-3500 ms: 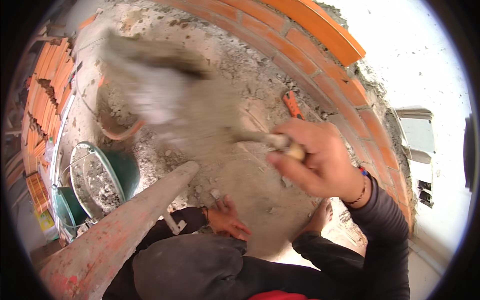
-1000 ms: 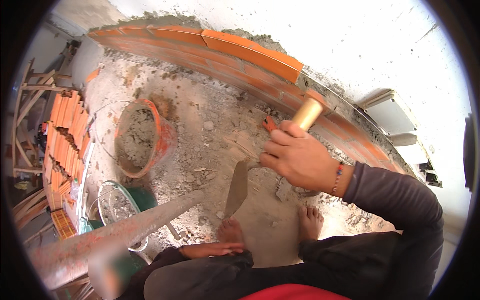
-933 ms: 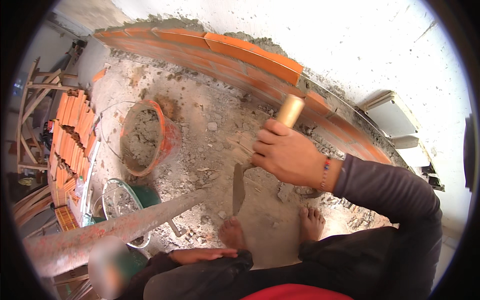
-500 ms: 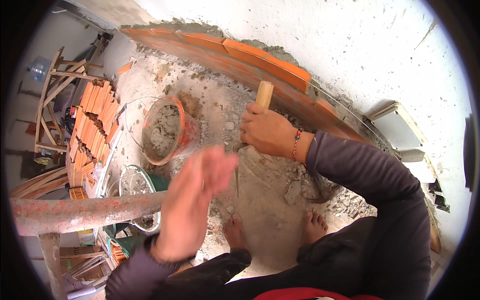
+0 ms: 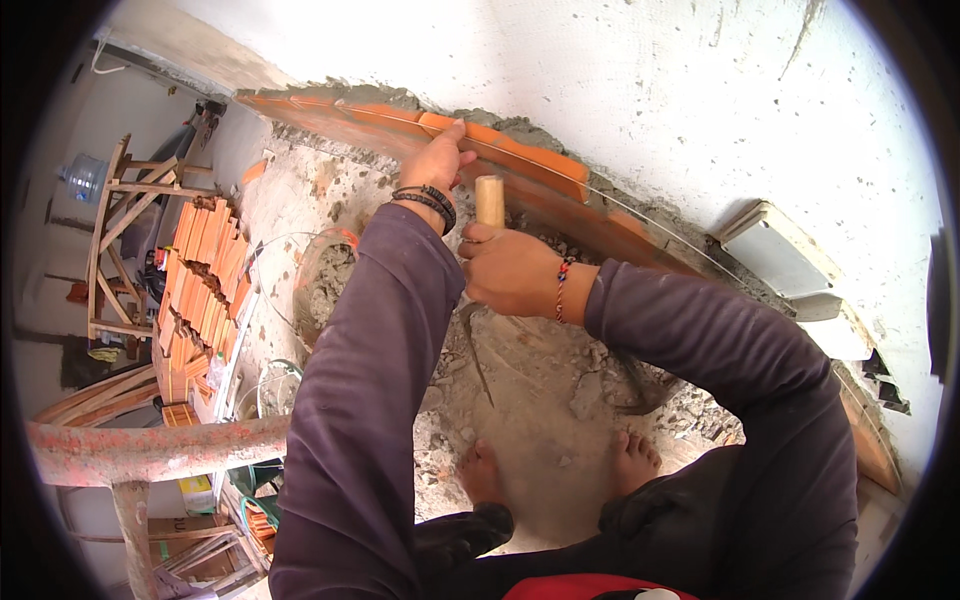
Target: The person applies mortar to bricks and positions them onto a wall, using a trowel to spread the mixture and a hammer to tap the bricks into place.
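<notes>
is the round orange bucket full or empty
Not empty: grey mortar shows inside the round orange bucket. Whether full, cannot tell: the dark left sleeve hides part.

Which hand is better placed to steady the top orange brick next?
Probably the left hand: it is unburdened and reaches to the top orange brick, near its left end. The right hand grips the trowel's wooden handle, so it looks less available.

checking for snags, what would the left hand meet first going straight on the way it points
The left hand would most likely meet the top row of orange bricks right at its fingertips; whether it already touches them is hard to tell.
</notes>
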### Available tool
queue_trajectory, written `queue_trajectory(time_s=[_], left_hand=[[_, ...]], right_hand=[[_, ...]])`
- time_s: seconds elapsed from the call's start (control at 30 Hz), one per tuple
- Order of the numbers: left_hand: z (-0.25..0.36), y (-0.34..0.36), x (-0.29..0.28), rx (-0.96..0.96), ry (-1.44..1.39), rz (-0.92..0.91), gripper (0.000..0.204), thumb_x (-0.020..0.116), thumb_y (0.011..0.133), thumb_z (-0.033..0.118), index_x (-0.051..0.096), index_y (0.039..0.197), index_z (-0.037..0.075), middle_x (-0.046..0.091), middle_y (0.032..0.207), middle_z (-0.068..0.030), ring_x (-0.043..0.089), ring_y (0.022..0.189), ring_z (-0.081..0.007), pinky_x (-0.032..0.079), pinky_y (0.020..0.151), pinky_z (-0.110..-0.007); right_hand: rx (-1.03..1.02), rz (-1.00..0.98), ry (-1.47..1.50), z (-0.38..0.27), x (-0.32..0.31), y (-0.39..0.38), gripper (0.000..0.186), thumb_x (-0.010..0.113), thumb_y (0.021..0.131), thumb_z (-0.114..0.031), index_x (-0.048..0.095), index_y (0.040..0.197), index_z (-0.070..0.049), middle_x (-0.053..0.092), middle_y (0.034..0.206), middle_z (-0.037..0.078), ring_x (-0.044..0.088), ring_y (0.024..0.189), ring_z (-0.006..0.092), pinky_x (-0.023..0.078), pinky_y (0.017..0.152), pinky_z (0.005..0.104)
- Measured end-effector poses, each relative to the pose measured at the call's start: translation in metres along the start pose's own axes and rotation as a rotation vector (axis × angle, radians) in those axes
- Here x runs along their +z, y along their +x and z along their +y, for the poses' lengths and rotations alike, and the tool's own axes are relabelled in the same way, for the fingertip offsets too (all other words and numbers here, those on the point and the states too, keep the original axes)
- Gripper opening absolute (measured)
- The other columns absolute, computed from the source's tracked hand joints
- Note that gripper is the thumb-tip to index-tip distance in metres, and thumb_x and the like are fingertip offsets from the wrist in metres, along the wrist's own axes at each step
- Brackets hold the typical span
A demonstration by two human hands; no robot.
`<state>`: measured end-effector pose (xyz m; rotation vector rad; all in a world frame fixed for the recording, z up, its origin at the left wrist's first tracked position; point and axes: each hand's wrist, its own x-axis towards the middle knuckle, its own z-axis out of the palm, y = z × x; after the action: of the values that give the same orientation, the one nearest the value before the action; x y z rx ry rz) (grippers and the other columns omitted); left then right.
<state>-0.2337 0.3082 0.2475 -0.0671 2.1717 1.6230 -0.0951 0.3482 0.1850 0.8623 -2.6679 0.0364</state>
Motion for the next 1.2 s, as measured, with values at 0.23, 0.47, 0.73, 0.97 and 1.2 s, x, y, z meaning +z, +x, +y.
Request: queue_trajectory(time_s=[0.23,0.47,0.73,0.97,1.2], left_hand=[[0.002,0.008,0.004,-0.026,0.038,-0.053,0.031,0.064,0.091,0.03,0.062,0.115,0.011,0.064,0.113,0.0002,0.066,0.089,-0.0096,0.042,0.073,-0.027],[0.003,0.011,0.001,-0.064,0.039,-0.07,0.034,0.063,0.091,0.031,0.059,0.118,0.011,0.061,0.119,0.0001,0.065,0.091,-0.0099,0.042,0.077,-0.027],[0.006,0.009,0.008,-0.037,0.012,-0.009,0.026,0.064,0.089,0.027,0.063,0.106,0.009,0.062,0.104,-0.0016,0.064,0.083,-0.0112,0.042,0.071,-0.029],[0.006,0.011,0.01,-0.044,-0.006,0.02,0.021,0.065,0.088,0.027,0.067,0.099,0.01,0.064,0.096,-0.0004,0.065,0.078,-0.0109,0.041,0.065,-0.028],[0.007,0.009,0.01,-0.052,0.037,-0.033,0.033,0.065,0.088,0.032,0.061,0.112,0.009,0.06,0.111,-0.0002,0.064,0.086,-0.0103,0.041,0.075,-0.028]], right_hand=[[-0.005,0.007,-0.007,0.008,-0.003,0.003,0.011,0.061,0.074,-0.018,0.071,0.068,-0.019,0.066,0.075,-0.005,0.06,0.088,0.0155,0.04,0.093,0.0305],[0.018,-0.051,-0.041,0.018,-0.001,0.002,0.012,0.061,0.074,-0.017,0.073,0.07,-0.018,0.066,0.075,-0.005,0.059,0.089,0.0145,0.04,0.092,0.0299],[0.027,-0.004,-0.02,0.022,-0.001,0.006,0.013,0.06,0.076,-0.019,0.071,0.07,-0.018,0.066,0.077,-0.005,0.059,0.088,0.0156,0.039,0.09,0.03],[0.011,0.038,0.065,0.02,0.004,0.009,0.013,0.06,0.077,-0.018,0.07,0.069,-0.016,0.066,0.079,-0.003,0.059,0.088,0.017,0.039,0.088,0.0308],[0.043,0.086,0.081,0.024,0.013,0.009,0.013,0.059,0.076,-0.017,0.07,0.07,-0.014,0.066,0.078,-0.001,0.058,0.087,0.0179,0.039,0.086,0.0323]])
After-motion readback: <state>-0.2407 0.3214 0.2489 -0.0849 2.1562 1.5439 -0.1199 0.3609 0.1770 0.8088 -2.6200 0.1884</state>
